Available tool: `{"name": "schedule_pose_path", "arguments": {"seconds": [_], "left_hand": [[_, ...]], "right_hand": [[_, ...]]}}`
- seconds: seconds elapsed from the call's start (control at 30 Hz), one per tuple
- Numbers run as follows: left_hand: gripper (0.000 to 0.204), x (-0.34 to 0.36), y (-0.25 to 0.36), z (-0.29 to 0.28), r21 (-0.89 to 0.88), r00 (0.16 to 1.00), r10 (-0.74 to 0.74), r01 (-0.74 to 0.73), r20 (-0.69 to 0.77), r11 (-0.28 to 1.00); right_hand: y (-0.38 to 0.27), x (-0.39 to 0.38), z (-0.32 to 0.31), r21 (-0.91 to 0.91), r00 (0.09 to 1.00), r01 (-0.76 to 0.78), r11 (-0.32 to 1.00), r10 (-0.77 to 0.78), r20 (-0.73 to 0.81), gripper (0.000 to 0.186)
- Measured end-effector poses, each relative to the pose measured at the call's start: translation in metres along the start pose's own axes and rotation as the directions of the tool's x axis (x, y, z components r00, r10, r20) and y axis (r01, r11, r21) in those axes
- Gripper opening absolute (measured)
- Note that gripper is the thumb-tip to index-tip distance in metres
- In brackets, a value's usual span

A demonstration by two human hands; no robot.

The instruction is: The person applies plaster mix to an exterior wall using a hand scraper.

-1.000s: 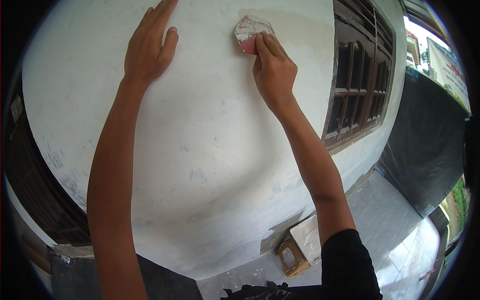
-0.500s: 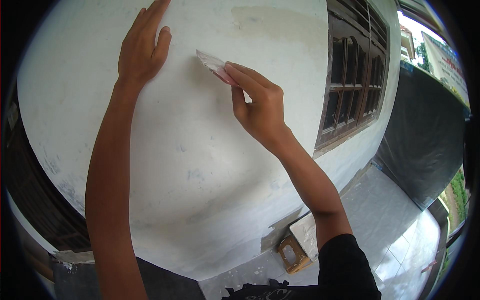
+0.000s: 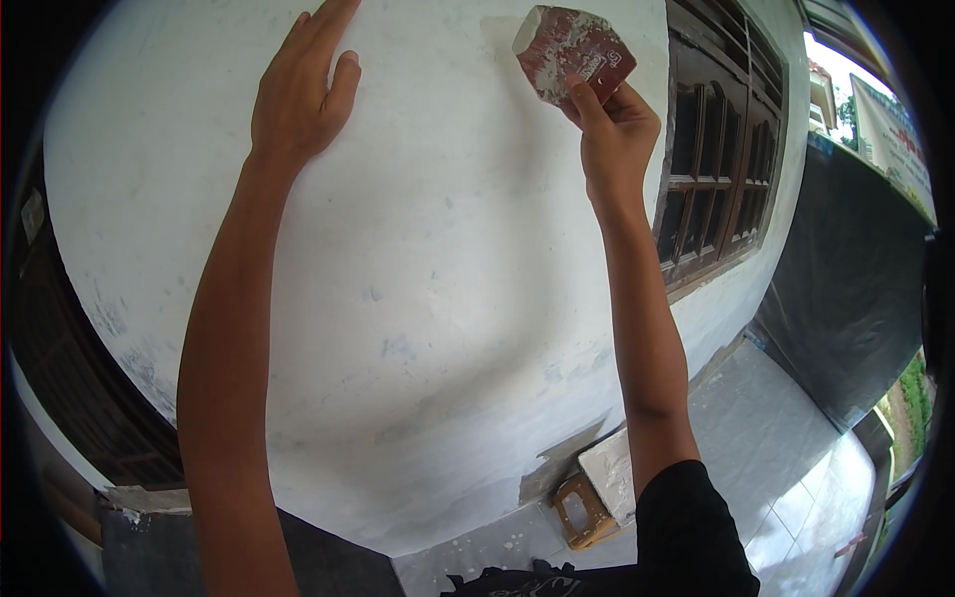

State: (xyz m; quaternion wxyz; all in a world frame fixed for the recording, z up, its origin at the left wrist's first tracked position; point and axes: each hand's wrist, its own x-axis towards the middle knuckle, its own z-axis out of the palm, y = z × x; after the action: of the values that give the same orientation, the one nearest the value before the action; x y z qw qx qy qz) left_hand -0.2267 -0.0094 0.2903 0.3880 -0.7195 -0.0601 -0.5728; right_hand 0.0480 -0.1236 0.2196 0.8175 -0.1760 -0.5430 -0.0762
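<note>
Right hand (image 3: 619, 131): pinches scraper, thumb on near face
Scraper (image 3: 579, 52): before upper wall (image 3: 448, 249), left of window (image 3: 718, 179); filler (image 3: 548, 72) smeared on it; wall contact unclear
Left hand (image 3: 300, 104): fingers straight, thumb apart, nothing visible held; seems braced on wall
Stroke: best with edge low-angled, pressure even, coat thin; crusted bits wiped off first
Count: hands two; scraper one; window one; stool (image 3: 583, 515) one, low right

- Diffuse daylight at right; I observe soft shadows (image 3: 542, 229) across the white wall (image 3: 448, 269).
- Glare on floor tiles (image 3: 796, 512).
- Fisheye distortion bows the wall's edges; corners black.
</note>
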Motion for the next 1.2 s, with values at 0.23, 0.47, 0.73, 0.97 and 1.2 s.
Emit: {"name": "schedule_pose_path", "arguments": {"seconds": [0.23, 0.47, 0.73, 0.97, 1.2], "left_hand": [[0.061, 0.002, 0.005, 0.0, 0.009, 0.999, -0.036, 0.036, 0.007, 0.999], [0.063, 0.002, 0.005, -0.002, 0.003, 0.999, -0.034, 0.034, 0.021, 0.999], [0.063, 0.001, 0.005, 0.0, -0.006, 0.999, -0.046, 0.046, 0.019, 0.999], [0.063, -0.001, 0.002, -0.003, 0.029, 0.999, -0.041, 0.04, 0.028, 0.999], [0.063, -0.001, 0.005, 0.001, 0.009, 0.999, -0.046, 0.046, 0.019, 0.999]], "right_hand": [[0.018, 0.015, 0.021, -0.55, 0.693, 0.687, 0.476, -0.658, 0.296, 0.026], [0.04, 0.009, 0.029, -0.605, 0.57, 0.768, 0.211, -0.655, 0.496, 0.041], [0.048, -0.029, 0.023, -0.612, 0.607, 0.757, 0.226, -0.589, 0.533, 0.047], [0.015, -0.064, 0.031, -0.449, 0.615, 0.788, 0.42, -0.544, 0.57, 0.045], [0.024, -0.007, 0.023, -0.616, 0.631, 0.728, 0.299, -0.645, 0.432, 0.039]]}}
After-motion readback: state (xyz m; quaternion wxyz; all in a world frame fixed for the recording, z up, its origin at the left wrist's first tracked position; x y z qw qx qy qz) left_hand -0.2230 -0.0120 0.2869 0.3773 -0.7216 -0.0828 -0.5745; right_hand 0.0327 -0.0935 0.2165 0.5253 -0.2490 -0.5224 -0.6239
